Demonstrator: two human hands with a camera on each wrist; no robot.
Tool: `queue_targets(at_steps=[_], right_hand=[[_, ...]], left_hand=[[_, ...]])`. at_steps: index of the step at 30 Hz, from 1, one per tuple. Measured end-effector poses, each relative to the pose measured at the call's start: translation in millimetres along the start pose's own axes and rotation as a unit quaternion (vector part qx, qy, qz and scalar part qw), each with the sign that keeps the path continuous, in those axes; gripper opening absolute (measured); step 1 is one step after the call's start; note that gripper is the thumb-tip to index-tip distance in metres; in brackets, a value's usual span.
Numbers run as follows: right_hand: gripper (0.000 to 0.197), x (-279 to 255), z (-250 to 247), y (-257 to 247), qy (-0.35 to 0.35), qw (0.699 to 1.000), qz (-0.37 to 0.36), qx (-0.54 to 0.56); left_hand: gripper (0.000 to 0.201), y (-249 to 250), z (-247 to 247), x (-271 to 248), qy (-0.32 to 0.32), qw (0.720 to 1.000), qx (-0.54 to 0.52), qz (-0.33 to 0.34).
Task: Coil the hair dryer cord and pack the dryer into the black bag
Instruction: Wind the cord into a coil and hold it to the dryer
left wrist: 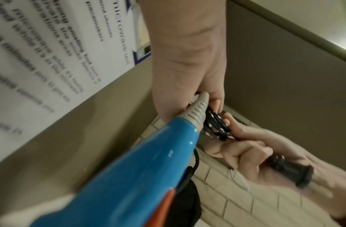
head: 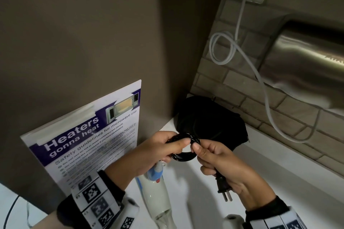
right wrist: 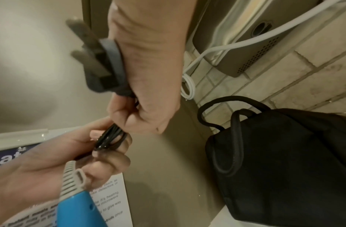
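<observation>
My left hand (head: pixel 158 147) was closed around the coiled cord (head: pixel 183 154), thumb pinning the loops just above the dryer (head: pixel 156 189), whose blue handle end hung beneath that fist while the white body lay on the counter (head: pixel 260 169). My right hand (head: pixel 223 165) pinched the far side of the coil between thumb and forefinger, and its lower fingers curled round the plug (head: pixel 224 187), prongs pointing back toward me. The bag (head: pixel 210 121) sat in the corner just behind the coil, against the tiled wall; from the right wrist view I could see its drawstring but not whether the mouth stood open.

I judged the cord springy and glossy, apt to slip and unwind if the left thumb eased, so the hold belonged across all the loops at once. The dryer looked light and rigid, best taken by the handle near the ribbed strain relief (left wrist: pixel 197 112). The bag seemed soft and floppy, likely to need a hand to spread it.
</observation>
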State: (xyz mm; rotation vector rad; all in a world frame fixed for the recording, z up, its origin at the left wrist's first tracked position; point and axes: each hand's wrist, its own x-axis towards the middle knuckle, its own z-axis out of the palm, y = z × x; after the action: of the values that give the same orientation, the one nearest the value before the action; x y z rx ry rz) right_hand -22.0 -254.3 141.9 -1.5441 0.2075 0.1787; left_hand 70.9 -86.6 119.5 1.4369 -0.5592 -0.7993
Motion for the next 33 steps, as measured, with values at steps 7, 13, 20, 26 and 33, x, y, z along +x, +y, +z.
queue_targets(at_steps=[7,13,20,26,33], right_hand=[[0.025,-1,-2,-5,-0.003,0.999,0.020,0.034],[0.021,-2,-2,-8,-0.006,0.996,0.022,0.083],[0.026,-6,3,-13,0.043,0.996,0.021,-0.074],[0.026,-13,-8,-25,0.129,0.823,-0.111,-0.543],[0.023,-2,-24,-20,0.198,0.710,-0.177,-0.652]], left_hand=[[0.011,-13,8,-1,0.113,0.938,0.292,0.148],[0.021,-6,2,-2,-0.018,0.996,0.063,0.053],[0.025,-2,-1,0,-0.025,0.999,0.020,0.042],[0.027,-5,0,1,-0.013,0.999,0.046,0.013],[0.032,-1,3,-1,-0.021,1.000,-0.013,0.000]])
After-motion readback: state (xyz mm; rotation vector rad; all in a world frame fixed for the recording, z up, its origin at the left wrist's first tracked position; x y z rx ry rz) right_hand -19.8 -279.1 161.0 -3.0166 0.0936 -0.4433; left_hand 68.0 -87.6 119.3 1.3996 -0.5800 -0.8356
